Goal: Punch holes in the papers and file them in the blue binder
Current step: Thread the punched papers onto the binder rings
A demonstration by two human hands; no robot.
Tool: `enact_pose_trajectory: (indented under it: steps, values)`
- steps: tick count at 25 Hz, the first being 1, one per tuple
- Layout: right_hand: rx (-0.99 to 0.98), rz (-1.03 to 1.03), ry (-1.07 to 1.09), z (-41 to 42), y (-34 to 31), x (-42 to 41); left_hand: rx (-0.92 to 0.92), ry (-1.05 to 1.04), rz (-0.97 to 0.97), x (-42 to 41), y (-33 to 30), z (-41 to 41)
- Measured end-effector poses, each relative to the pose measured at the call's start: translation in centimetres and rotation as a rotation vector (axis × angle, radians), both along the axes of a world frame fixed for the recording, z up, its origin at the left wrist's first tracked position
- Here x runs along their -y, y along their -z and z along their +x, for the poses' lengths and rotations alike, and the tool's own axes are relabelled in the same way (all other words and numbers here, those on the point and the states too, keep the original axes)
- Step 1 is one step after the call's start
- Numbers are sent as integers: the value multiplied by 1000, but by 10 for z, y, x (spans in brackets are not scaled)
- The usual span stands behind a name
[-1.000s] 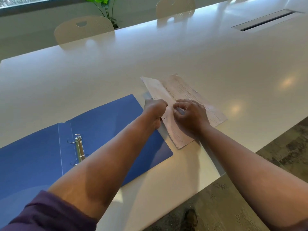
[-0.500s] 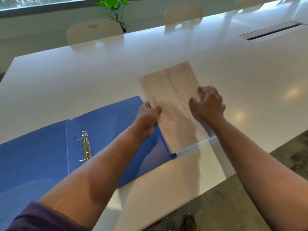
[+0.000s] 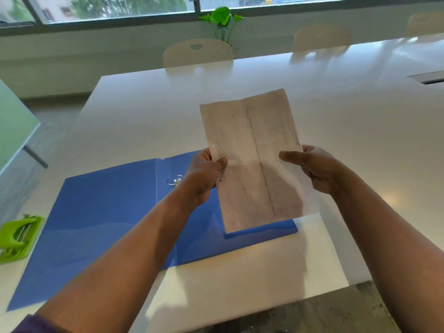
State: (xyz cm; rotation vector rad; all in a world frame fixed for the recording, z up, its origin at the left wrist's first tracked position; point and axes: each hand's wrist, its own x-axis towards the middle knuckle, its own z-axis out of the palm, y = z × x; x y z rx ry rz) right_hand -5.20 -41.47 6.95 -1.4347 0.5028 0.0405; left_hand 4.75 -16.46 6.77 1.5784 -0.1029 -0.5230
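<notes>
I hold the printed papers (image 3: 254, 150) upright above the table, over the right flap of the blue binder (image 3: 108, 212). My left hand (image 3: 204, 174) pinches their left edge, where small punched holes show. My right hand (image 3: 314, 169) grips their right edge. The binder lies open and flat on the white table (image 3: 149, 111). Its metal rings (image 3: 176, 181) stand on the spine, partly hidden behind my left wrist. A green hole punch (image 3: 18, 239) sits at the table's left edge, beside the binder.
Pale chairs (image 3: 198, 52) stand along the table's far side, with a green plant (image 3: 222, 19) behind them under the windows. A cable slot (image 3: 430, 78) is set in the tabletop at the far right. The table's near edge drops to a grey floor (image 3: 336, 313).
The papers lay on the table under both hands a second ago; now both hands have lifted them upright and toward the binder. My view has swung left, bringing the hole punch into sight.
</notes>
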Motion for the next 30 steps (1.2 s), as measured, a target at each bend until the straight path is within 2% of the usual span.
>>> enact_pose_trajectory:
  steps: [3, 6, 12, 16, 22, 30]
  values:
    - [23, 46, -169, 10, 4, -21, -13, -36, 4, -31, 5, 0]
    - [16, -71, -244, 24, 5, -43, -21, -67, 3, -54, 4, 1]
    - [15, -204, -239, 39, 1, -71, -7, -85, 54, -83, 8, 6]
    - [8, -272, -267, 42, -7, -81, 80, -73, 130, -98, 10, 8]
    - [-33, -339, -315, 42, -12, -88, 93, 110, 316, -127, 9, 12]
    - [-21, -367, -351, 45, -19, -93, 80, 157, 304, -134, 13, 11]
